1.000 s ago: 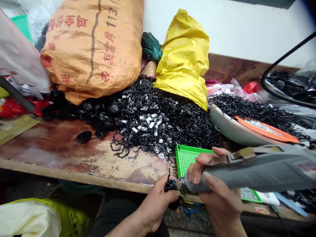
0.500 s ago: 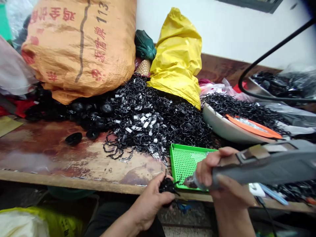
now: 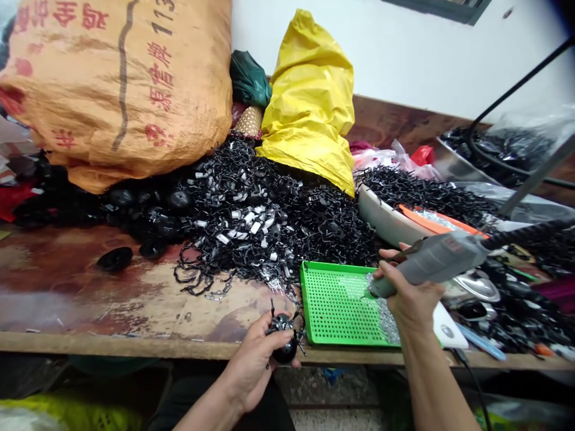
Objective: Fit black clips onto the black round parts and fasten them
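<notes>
Just left of the green perforated tray (image 3: 332,328), my left hand (image 3: 251,368) grips a black plastic toy spider (image 3: 286,351) between thumb and fingers. Its round glossy body and several thin legs stick out of the grip. My right hand (image 3: 413,302) is wrapped round a grey electric screwdriver (image 3: 433,260), which slants down and left over the tray. The tool's tip is low over the tray's middle, close to a spread of small silvery screws (image 3: 389,326). Whether a screw sits on the tip is too small to tell.
Behind the tray lies a large heap of black plastic parts (image 3: 309,221) with white pieces (image 3: 254,224). An orange sack (image 3: 179,102) and a yellow bag (image 3: 309,102) stand behind it. A white basin (image 3: 381,221) holds black legs. A black cable (image 3: 489,161) hangs at right.
My right hand has drawn the screwdriver away from the spider, rightward over the screws in the tray. The spider's round body now shows in my left hand. The view has shifted a little.
</notes>
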A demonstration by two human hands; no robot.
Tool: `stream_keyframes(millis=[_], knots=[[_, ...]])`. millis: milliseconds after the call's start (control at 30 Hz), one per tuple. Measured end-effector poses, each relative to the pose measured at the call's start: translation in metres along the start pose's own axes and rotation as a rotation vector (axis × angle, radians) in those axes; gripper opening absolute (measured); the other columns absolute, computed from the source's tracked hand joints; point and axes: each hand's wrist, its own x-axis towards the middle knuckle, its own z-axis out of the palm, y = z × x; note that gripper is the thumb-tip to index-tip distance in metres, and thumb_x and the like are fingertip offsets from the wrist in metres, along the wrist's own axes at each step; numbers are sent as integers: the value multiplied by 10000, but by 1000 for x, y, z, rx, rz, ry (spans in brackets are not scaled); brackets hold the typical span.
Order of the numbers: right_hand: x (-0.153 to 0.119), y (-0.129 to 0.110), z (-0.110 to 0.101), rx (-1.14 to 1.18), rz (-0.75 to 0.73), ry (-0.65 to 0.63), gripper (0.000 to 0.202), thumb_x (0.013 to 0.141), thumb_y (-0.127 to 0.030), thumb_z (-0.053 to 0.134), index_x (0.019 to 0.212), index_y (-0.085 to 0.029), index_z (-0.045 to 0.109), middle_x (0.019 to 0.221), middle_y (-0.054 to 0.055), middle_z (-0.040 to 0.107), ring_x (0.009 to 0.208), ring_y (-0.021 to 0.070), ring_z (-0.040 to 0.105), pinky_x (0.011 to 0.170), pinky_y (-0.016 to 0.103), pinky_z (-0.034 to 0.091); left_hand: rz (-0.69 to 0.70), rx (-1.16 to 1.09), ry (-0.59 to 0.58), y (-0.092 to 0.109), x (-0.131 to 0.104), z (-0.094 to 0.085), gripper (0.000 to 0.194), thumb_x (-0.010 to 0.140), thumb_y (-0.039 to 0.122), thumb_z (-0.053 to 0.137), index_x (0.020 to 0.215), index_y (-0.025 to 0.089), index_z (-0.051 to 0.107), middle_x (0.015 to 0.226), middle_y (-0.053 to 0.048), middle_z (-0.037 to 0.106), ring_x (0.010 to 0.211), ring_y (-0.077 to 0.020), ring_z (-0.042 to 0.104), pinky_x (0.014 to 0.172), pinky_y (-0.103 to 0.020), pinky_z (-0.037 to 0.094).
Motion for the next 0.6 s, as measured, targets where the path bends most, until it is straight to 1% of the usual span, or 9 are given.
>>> stream_keyframes(millis=[167, 333, 600], knots=[[0, 5, -3, -3, -2, 9, 405, 559, -94, 646, 939, -173, 529, 750, -4, 614, 428, 86, 518, 456, 263, 435, -12, 11, 4, 0, 1, 1, 228, 655, 161, 561, 878, 172, 517, 659, 26, 521, 547, -101, 507, 535, -238, 414], [-1, 4, -4, -7, -15, 21, 418, 565, -95, 640, 955, -183, 516, 759, -7, 611, 432, 93, 525, 457, 272, 434, -19, 25, 2, 1, 0, 1, 218, 661, 152, 551, 875, 168, 509, 665, 24, 520, 548, -99, 512, 533, -232, 411], [-2, 5, -3, 5, 6, 28, 422, 557, -89, 644, 952, -172, 518, 753, -5, 614, 421, 93, 519, 451, 271, 431, -22, 44, 1, 1, -1, 0, 209, 674, 141, 525, 878, 165, 489, 661, 28, 524, 510, -91, 516, 542, -234, 404]])
